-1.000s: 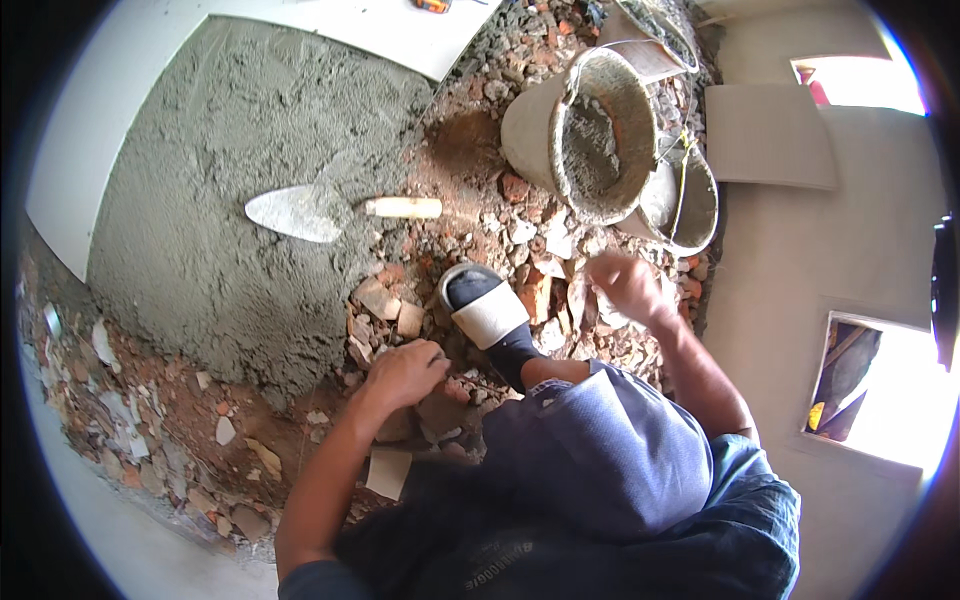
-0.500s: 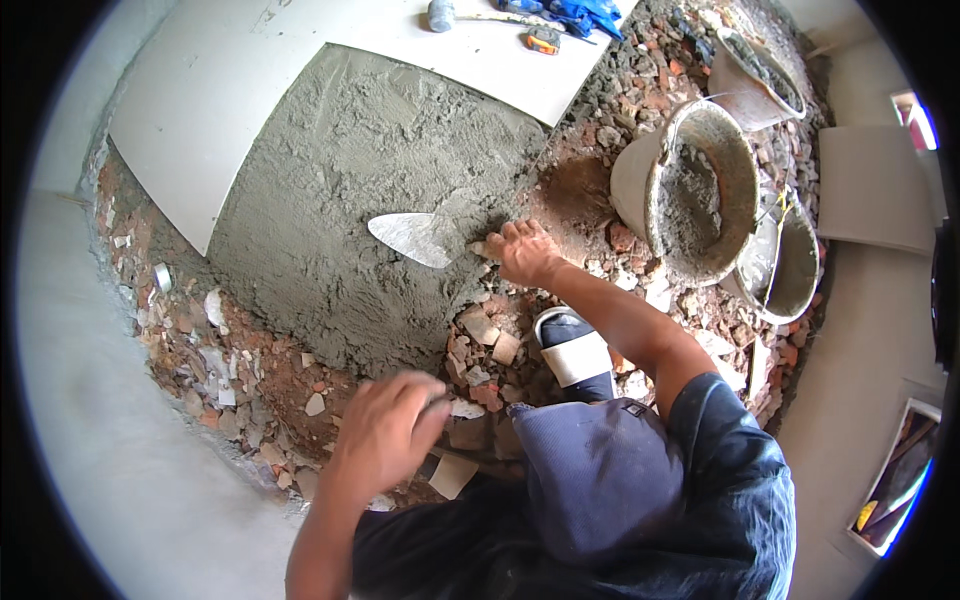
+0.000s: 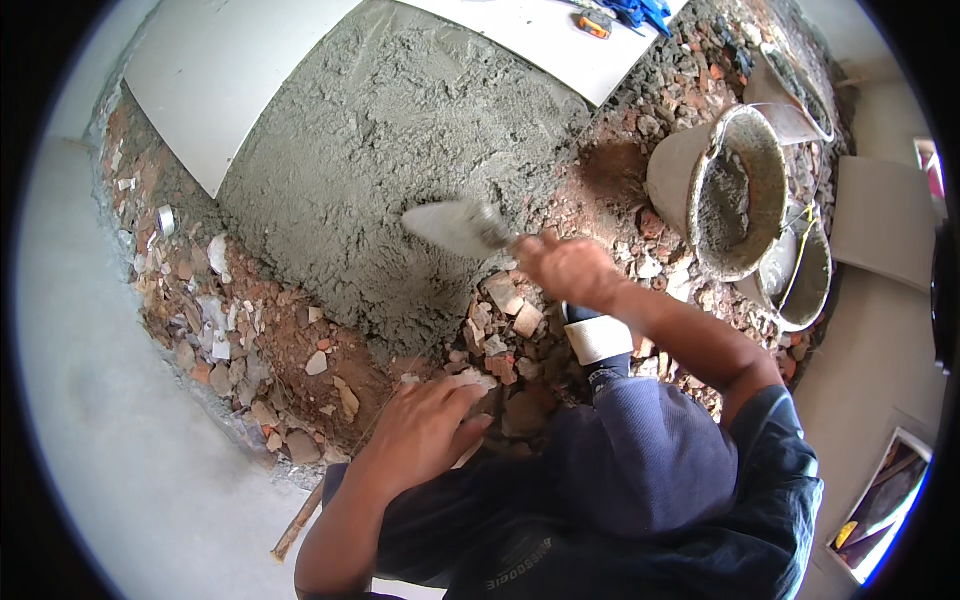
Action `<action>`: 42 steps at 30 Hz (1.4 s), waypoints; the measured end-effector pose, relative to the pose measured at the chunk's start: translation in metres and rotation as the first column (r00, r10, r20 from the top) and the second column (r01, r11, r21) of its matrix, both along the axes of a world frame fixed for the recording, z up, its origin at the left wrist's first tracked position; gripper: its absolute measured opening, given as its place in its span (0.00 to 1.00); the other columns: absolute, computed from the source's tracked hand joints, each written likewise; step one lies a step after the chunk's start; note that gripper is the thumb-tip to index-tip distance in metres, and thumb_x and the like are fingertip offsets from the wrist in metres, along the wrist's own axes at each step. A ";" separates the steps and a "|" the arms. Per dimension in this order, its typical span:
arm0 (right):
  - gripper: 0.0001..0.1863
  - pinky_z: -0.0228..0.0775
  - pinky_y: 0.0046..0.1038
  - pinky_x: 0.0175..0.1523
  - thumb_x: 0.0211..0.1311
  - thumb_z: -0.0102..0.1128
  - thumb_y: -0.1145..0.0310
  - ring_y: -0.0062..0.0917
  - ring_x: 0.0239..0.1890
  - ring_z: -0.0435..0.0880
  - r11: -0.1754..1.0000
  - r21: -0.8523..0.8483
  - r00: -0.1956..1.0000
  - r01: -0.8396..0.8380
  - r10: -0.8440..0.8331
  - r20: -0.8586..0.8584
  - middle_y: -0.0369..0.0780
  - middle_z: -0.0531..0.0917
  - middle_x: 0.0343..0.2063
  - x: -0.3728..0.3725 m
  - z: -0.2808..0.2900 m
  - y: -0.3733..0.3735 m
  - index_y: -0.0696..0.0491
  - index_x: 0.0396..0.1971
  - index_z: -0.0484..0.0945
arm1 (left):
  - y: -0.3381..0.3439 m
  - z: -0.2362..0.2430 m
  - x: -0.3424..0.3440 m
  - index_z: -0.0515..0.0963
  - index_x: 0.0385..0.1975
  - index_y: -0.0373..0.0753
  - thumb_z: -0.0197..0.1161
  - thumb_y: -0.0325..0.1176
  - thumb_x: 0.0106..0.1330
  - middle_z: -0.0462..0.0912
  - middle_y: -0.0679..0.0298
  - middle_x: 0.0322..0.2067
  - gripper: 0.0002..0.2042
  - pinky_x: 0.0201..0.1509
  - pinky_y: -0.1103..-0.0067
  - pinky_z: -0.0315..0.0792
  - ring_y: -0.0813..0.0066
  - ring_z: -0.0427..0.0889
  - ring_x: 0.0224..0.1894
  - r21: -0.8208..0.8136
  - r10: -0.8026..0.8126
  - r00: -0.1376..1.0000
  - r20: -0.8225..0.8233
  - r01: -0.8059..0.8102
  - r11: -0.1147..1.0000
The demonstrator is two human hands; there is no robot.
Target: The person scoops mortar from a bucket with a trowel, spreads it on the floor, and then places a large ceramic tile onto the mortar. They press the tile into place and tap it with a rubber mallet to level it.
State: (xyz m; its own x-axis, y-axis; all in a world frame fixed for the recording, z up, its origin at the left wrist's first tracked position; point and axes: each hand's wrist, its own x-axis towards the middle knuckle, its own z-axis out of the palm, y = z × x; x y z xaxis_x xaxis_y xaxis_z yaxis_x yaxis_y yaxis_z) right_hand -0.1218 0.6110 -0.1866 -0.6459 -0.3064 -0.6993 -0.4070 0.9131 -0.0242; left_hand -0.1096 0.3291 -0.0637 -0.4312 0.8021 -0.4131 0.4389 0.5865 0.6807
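My right hand (image 3: pixel 572 270) is closed around the handle of a pointed trowel (image 3: pixel 448 226). Its blurred metal blade points left over the near right part of a bed of wet grey mortar (image 3: pixel 350 140). My left hand (image 3: pixel 425 428) holds nothing; its fingers are stretched and slightly bent, the thumb apart, over the rubble at the near edge of the mortar. Large white tiles border the mortar, one at the left (image 3: pixel 225 90) and one at the far side (image 3: pixel 545 45).
Broken brick and stone rubble (image 3: pixel 300 350) surrounds the mortar. At the right stand a bucket with mortar (image 3: pixel 680 180) and two more buckets (image 3: pixel 785 110) (image 3: pixel 815 280). A tape measure (image 3: pixel 594 24) lies on the far tile. A roll of tape (image 3: pixel 166 220) rests by the left wall.
The view has shifted, and the hammer on the far tile has left it. My right hand has drawn the trowel nearer across the mortar. My left hand has slowed from a blur.
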 end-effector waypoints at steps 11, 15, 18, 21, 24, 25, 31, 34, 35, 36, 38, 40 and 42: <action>0.27 0.81 0.21 0.33 0.73 0.39 0.67 0.24 0.35 0.82 0.912 0.305 0.956 0.273 -0.222 -0.194 0.46 0.78 0.45 -0.014 -0.012 0.092 0.46 0.70 0.50 | -0.028 0.021 0.001 0.75 0.49 0.39 0.65 0.35 0.61 0.79 0.57 0.50 0.17 0.55 0.67 0.69 0.54 0.77 0.51 0.083 0.152 0.988 0.042 -0.155 0.985; 0.32 0.80 0.32 0.40 0.70 0.35 0.43 0.22 0.36 0.83 0.486 -0.350 0.508 0.801 -0.861 -0.034 0.44 0.81 0.47 0.009 -0.013 0.126 0.50 0.65 0.62 | -0.025 0.030 0.005 0.75 0.49 0.39 0.65 0.34 0.60 0.79 0.57 0.50 0.17 0.53 0.67 0.70 0.54 0.78 0.50 0.119 0.138 0.990 0.029 -0.140 0.983; 0.28 0.75 0.24 0.25 0.73 0.38 0.49 0.19 0.22 0.79 0.225 -0.468 0.315 0.855 -0.941 0.125 0.43 0.82 0.40 0.023 -0.036 0.129 0.53 0.61 0.66 | -0.017 0.028 0.004 0.75 0.49 0.39 0.65 0.34 0.60 0.79 0.57 0.50 0.17 0.54 0.67 0.70 0.54 0.78 0.50 0.130 0.109 0.994 0.032 -0.112 0.985; 0.23 0.68 0.17 0.16 0.74 0.38 0.55 0.16 0.17 0.74 0.361 -0.481 0.481 0.799 -0.864 0.150 0.42 0.82 0.35 0.035 -0.054 0.110 0.54 0.60 0.66 | -0.008 0.021 -0.001 0.74 0.49 0.39 0.65 0.34 0.60 0.79 0.57 0.50 0.17 0.54 0.66 0.70 0.54 0.78 0.50 0.114 0.077 0.997 0.024 -0.079 0.990; 0.22 0.66 0.16 0.14 0.75 0.37 0.59 0.14 0.16 0.73 0.585 -0.404 0.649 0.703 -0.760 0.030 0.42 0.82 0.37 0.060 -0.048 0.078 0.53 0.62 0.63 | -0.002 0.017 -0.005 0.74 0.49 0.38 0.65 0.34 0.60 0.79 0.56 0.50 0.17 0.54 0.66 0.70 0.54 0.77 0.51 0.084 0.066 0.997 0.046 -0.069 0.994; 0.21 0.65 0.16 0.14 0.75 0.37 0.61 0.13 0.16 0.73 0.652 -0.374 0.700 0.659 -0.714 -0.011 0.43 0.82 0.37 0.065 -0.045 0.069 0.53 0.63 0.62 | -0.001 0.016 -0.007 0.75 0.49 0.38 0.65 0.34 0.61 0.79 0.56 0.50 0.17 0.55 0.66 0.70 0.54 0.77 0.51 0.049 0.058 0.997 0.049 -0.060 0.997; 0.25 0.68 0.23 0.14 0.75 0.36 0.60 0.22 0.18 0.78 0.869 -0.043 0.833 0.493 -0.485 -0.267 0.55 0.70 0.57 0.030 -0.035 0.094 0.50 0.68 0.54 | 0.004 0.017 -0.006 0.75 0.48 0.38 0.65 0.34 0.61 0.79 0.56 0.50 0.16 0.55 0.67 0.69 0.54 0.77 0.51 0.077 0.049 0.997 0.053 -0.053 0.996; 0.21 0.72 0.29 0.19 0.73 0.41 0.53 0.28 0.19 0.80 0.555 -0.351 0.561 0.754 -0.822 -0.095 0.49 0.83 0.35 0.022 -0.020 0.108 0.54 0.54 0.68 | 0.003 0.014 -0.007 0.76 0.47 0.39 0.66 0.36 0.60 0.80 0.60 0.47 0.17 0.48 0.68 0.71 0.57 0.79 0.44 0.108 0.036 0.999 -0.023 -0.033 0.994; 0.20 0.73 0.31 0.21 0.72 0.43 0.53 0.29 0.19 0.81 0.584 -0.341 0.591 0.737 -0.801 -0.093 0.45 0.82 0.28 0.035 -0.008 0.105 0.54 0.50 0.69 | 0.002 0.014 -0.008 0.76 0.47 0.39 0.66 0.36 0.60 0.80 0.59 0.47 0.17 0.49 0.68 0.70 0.57 0.79 0.45 0.145 0.051 0.998 -0.029 -0.046 0.988; 0.19 0.74 0.33 0.23 0.71 0.45 0.52 0.30 0.19 0.81 0.601 -0.353 0.608 0.717 -0.787 -0.103 0.42 0.82 0.22 0.052 0.008 0.098 0.53 0.45 0.69 | 0.000 0.014 -0.010 0.75 0.47 0.39 0.66 0.35 0.60 0.80 0.59 0.48 0.17 0.50 0.68 0.70 0.57 0.79 0.46 0.156 0.057 0.998 -0.029 -0.052 0.986; 0.17 0.75 0.34 0.26 0.70 0.49 0.54 0.31 0.20 0.81 0.596 -0.503 0.535 0.626 -0.798 -0.278 0.43 0.82 0.23 0.095 0.056 0.089 0.53 0.45 0.70 | -0.002 0.013 -0.013 0.75 0.48 0.38 0.65 0.34 0.60 0.80 0.58 0.48 0.17 0.52 0.68 0.70 0.56 0.79 0.49 0.178 0.081 0.996 -0.022 -0.076 0.981; 0.16 0.76 0.36 0.31 0.67 0.53 0.57 0.36 0.24 0.83 0.514 -0.688 0.322 0.511 -0.857 -0.402 0.45 0.82 0.22 0.126 0.100 0.092 0.54 0.44 0.71 | -0.002 0.011 -0.018 0.75 0.48 0.38 0.64 0.33 0.60 0.79 0.57 0.49 0.17 0.55 0.67 0.69 0.56 0.78 0.51 0.192 0.084 0.996 0.005 -0.083 0.978; 0.15 0.76 0.38 0.36 0.65 0.56 0.59 0.41 0.28 0.84 0.297 -0.600 0.086 0.743 -0.931 -0.354 0.47 0.83 0.27 0.160 0.146 0.113 0.55 0.42 0.72 | -0.001 0.010 -0.021 0.75 0.49 0.37 0.62 0.31 0.61 0.79 0.57 0.50 0.16 0.55 0.70 0.70 0.59 0.79 0.51 0.173 0.086 0.996 0.038 -0.091 0.981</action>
State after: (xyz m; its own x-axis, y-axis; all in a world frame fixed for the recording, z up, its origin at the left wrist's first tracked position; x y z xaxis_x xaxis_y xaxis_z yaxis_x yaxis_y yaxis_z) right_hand 0.0381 0.7245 -0.0402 -0.7472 0.6586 -0.0890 0.6275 0.6550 -0.4209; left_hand -0.1309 0.3284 -0.0535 -0.4932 0.8223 -0.2837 0.3687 0.4930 0.7880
